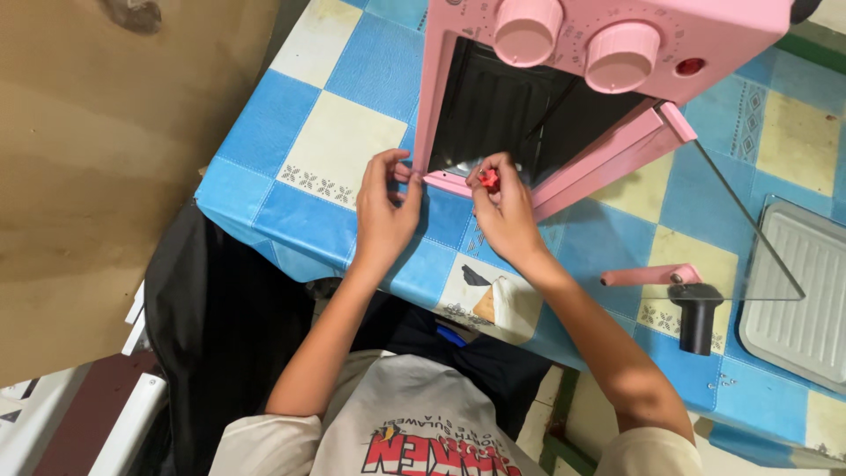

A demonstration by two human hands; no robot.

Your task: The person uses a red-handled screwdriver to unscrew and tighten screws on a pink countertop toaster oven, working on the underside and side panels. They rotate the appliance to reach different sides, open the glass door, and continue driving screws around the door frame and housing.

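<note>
A pink toaster oven [608, 53] lies tipped on the blue-and-cream checked worktop [308, 159], its open black cavity facing the person and its two round knobs pointing up toward the camera. At the oven's lower front edge, the left hand [383, 211] pinches the pink frame corner with closed fingers. Just right of it, the right hand [504, 207] has its fingertips closed on a small red piece [488, 180] against the same edge; which way the piece points cannot be told. The glass door [740, 247] swings open to the oven's right, its pink handle [648, 276] beside a grey tray [797, 300].

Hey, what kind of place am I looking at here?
Probably a home kitchen or a small home work corner. A pink toaster oven stands with its glass door open on a table with a blue and cream checked cover, and a metal baking tray lies beside it.
</note>
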